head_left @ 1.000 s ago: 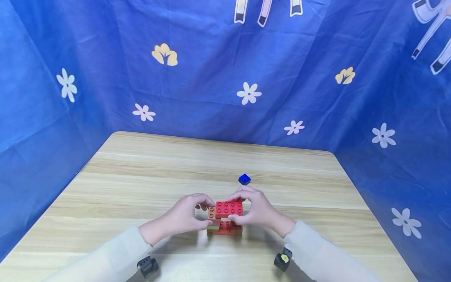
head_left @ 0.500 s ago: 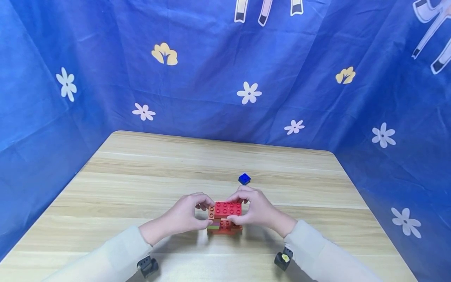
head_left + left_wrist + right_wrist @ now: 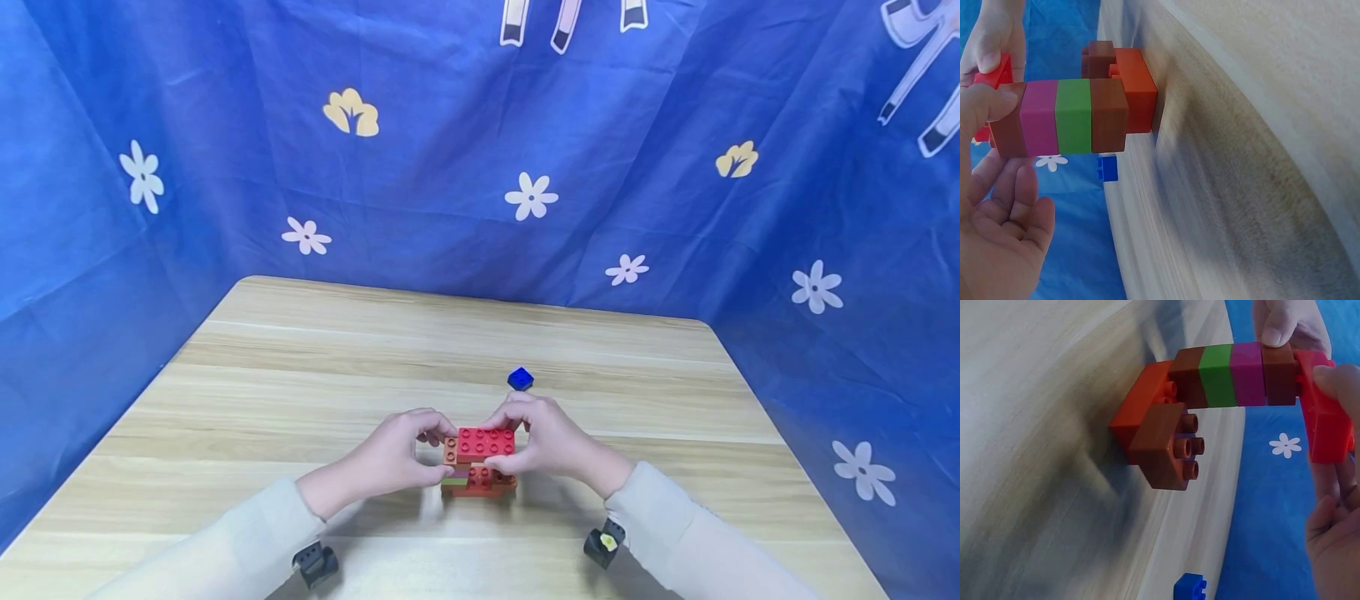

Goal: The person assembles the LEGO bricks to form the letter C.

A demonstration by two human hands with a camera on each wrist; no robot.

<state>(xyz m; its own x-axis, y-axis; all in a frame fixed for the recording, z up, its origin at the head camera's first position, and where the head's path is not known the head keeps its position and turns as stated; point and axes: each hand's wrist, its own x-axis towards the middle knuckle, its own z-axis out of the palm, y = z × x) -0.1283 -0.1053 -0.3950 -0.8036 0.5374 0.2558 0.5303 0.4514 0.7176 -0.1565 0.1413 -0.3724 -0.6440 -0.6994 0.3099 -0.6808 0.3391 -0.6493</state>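
Observation:
In the right wrist view a block tower rises from an orange-red base brick (image 3: 1141, 403): brown, green brick (image 3: 1216, 375), magenta brick (image 3: 1247, 374), then a top brown brick (image 3: 1280, 375). A second brown brick (image 3: 1157, 444) stands beside it on the base. My left hand (image 3: 393, 457) pinches the top brown brick between thumb and fingers. My right hand (image 3: 551, 442) pinches a long red brick (image 3: 486, 444), which lies over part of the top brown brick and overhangs to the right. Whether its studs are fully pressed in cannot be made out.
A small blue brick (image 3: 521, 379) lies on the wooden table (image 3: 337, 333) just beyond my right hand. Blue patterned cloth (image 3: 435, 125) hangs behind the table and at both sides. Each wrist wears a small black camera (image 3: 315, 565).
The red brick has shifted very slightly left over the tower in my right hand. My left hand keeps its grip on the top brown brick.

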